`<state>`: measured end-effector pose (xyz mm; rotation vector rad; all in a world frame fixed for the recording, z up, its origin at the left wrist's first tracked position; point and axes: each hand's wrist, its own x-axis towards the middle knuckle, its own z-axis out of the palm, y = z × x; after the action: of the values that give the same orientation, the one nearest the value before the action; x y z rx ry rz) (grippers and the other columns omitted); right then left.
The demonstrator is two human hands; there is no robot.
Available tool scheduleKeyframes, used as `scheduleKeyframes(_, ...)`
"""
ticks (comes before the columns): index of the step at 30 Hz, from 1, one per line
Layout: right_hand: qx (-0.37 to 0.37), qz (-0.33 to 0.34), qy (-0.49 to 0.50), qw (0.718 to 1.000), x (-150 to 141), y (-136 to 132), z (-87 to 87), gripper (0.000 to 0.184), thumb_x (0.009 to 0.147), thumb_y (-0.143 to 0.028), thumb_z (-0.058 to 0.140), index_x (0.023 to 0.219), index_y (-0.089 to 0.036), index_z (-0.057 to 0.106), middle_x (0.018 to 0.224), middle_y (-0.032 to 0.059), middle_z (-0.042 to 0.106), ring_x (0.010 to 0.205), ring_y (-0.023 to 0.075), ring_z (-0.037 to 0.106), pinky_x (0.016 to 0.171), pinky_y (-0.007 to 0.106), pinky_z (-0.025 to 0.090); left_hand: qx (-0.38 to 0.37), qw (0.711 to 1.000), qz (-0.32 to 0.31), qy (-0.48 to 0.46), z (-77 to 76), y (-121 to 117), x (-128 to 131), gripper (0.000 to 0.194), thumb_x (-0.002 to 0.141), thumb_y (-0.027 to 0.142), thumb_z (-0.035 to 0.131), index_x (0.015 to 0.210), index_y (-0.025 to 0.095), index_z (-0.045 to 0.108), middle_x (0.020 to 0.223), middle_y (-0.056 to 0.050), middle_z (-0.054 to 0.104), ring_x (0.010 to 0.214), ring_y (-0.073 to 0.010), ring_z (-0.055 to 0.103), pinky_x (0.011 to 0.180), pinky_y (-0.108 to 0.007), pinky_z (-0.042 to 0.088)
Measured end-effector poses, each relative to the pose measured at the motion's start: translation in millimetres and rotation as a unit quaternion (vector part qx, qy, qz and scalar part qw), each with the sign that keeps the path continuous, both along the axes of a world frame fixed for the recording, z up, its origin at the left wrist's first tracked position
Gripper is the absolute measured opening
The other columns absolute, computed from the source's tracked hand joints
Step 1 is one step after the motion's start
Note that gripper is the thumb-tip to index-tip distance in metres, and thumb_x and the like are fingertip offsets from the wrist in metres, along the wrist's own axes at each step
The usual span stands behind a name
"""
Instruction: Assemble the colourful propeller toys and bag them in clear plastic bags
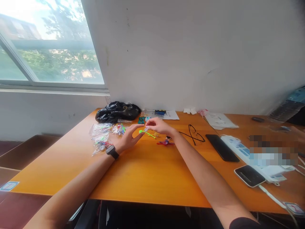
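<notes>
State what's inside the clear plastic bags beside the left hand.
Small multicoloured pieces show through the clear plastic bags, with red, green and blue among them. Glare and creases hide their exact shapes, and pieces lying beneath others can't be seen.

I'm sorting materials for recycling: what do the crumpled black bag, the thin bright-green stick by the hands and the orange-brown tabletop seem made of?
Crumpled black bag: probably glossy plastic film; sharp creases catch highlights.
Thin bright-green stick: likely plastic, from its vivid, even colour; finish too small to judge.
Orange-brown tabletop: wood or laminate by its colour, with a soft sheen.
</notes>
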<state>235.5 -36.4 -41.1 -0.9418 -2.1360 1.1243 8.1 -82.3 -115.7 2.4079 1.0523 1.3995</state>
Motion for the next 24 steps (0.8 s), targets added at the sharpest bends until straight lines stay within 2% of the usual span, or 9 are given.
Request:
scheduleKeyframes(3, -0.094, -0.020, 0.117, 0.988, -9.6, -4.3, -2.5, 0.022, 0.076, -0.032, 0.078, 0.089, -0.015, 0.072, 0.077, 0.0006, 0.068, 0.067, 0.0119, 0.058, 0.063, 0.024, 0.043, -0.014, 0.998, 0.003, -0.069, 8.9, -8.1, 5.9, 0.034, 0.102, 0.039, 0.069, 0.133, 0.024, 0.069, 0.121, -0.008, 0.078, 0.106, -0.0236, 0.075, 0.096, -0.040, 0.062)
scheduleKeyframes(6, -0.163, -0.067, 0.204, 0.963, -23.8, -9.4, -8.4, 0.022, 0.070, -0.022, 0.081, 0.087, -0.016, 0.069, 0.077, 0.0006, 0.068, 0.066, 0.0111, 0.061, 0.066, 0.024, 0.049, -0.041, 0.990, 0.015, -0.136, 13.0, -12.5, 9.6, 0.029, 0.098, 0.043, 0.074, 0.116, 0.020, 0.072, 0.105, -0.008, 0.079, 0.092, -0.0217, 0.076, 0.086, -0.038, 0.065)
scheduleKeyframes(9, -0.195, -0.114, 0.246, 0.942, -34.7, -12.9, -14.0, 0.018, 0.072, -0.017, 0.079, 0.080, -0.018, 0.063, 0.079, 0.0024, 0.070, 0.073, 0.0143, 0.068, 0.069, 0.026, 0.055, -0.056, 0.978, -0.001, -0.200, 13.8, -12.1, 10.7, 0.031, 0.091, 0.046, 0.081, 0.094, 0.019, 0.065, 0.094, -0.007, 0.077, 0.087, -0.0203, 0.075, 0.080, -0.036, 0.065)
scheduleKeyframes(12, -0.190, -0.082, 0.201, 0.958, -37.2, -14.6, -17.1, 0.007, 0.077, -0.017, 0.073, 0.080, -0.017, 0.067, 0.083, 0.0049, 0.073, 0.079, 0.0163, 0.070, 0.070, 0.026, 0.057, -0.073, 0.976, 0.011, -0.204, 13.3, -10.1, 9.4, 0.036, 0.089, 0.048, 0.083, 0.090, 0.020, 0.060, 0.084, -0.003, 0.073, 0.077, -0.0172, 0.073, 0.071, -0.031, 0.063)
scheduleKeyframes(15, -0.145, -0.044, 0.138, 0.979, -35.1, -15.4, -19.1, 0.009, 0.080, -0.023, 0.074, 0.088, -0.017, 0.074, 0.084, 0.0055, 0.074, 0.080, 0.0174, 0.070, 0.071, 0.026, 0.056, -0.095, 0.982, 0.012, -0.164, 11.8, -8.8, 7.1, 0.034, 0.092, 0.049, 0.079, 0.106, 0.021, 0.064, 0.084, -0.002, 0.074, 0.075, -0.0171, 0.073, 0.067, -0.029, 0.061)
scheduleKeyframes(17, -0.093, -0.058, 0.114, 0.987, -34.0, -15.5, -20.7, 0.012, 0.082, -0.025, 0.076, 0.091, -0.017, 0.074, 0.081, 0.0050, 0.074, 0.079, 0.0177, 0.070, 0.068, 0.025, 0.054, -0.099, 0.986, 0.004, -0.132, 10.2, -8.3, 6.2, 0.034, 0.096, 0.047, 0.076, 0.116, 0.022, 0.065, 0.088, -0.003, 0.076, 0.078, -0.0178, 0.074, 0.070, -0.030, 0.061)
scheduleKeyframes(19, -0.059, -0.075, 0.105, 0.990, -33.4, -15.0, -22.8, 0.017, 0.083, -0.024, 0.076, 0.099, -0.018, 0.072, 0.082, 0.0041, 0.074, 0.079, 0.0179, 0.070, 0.064, 0.024, 0.052, -0.090, 0.990, -0.001, -0.112, 8.4, -7.5, 6.0, 0.031, 0.097, 0.045, 0.074, 0.118, 0.023, 0.067, 0.096, -0.005, 0.077, 0.083, -0.0186, 0.074, 0.074, -0.032, 0.061)
scheduleKeyframes(22, -0.054, -0.073, 0.114, 0.989, -32.5, -12.7, -27.0, 0.028, 0.085, -0.022, 0.072, 0.112, -0.020, 0.066, 0.085, 0.0019, 0.072, 0.078, 0.0178, 0.070, 0.063, 0.024, 0.051, -0.064, 0.991, 0.004, -0.113, 6.1, -4.8, 5.6, 0.026, 0.098, 0.044, 0.074, 0.111, 0.022, 0.070, 0.112, -0.009, 0.077, 0.094, -0.0212, 0.075, 0.081, -0.036, 0.063)
scheduleKeyframes(24, -0.053, -0.059, 0.123, 0.989, -31.8, -10.7, -29.7, 0.033, 0.085, -0.021, 0.071, 0.117, -0.021, 0.061, 0.084, 0.0004, 0.071, 0.079, 0.0178, 0.070, 0.065, 0.025, 0.052, -0.052, 0.991, 0.015, -0.119, 5.5, -2.7, 4.8, 0.026, 0.097, 0.045, 0.075, 0.105, 0.021, 0.071, 0.113, -0.010, 0.077, 0.096, -0.0227, 0.075, 0.084, -0.038, 0.063)
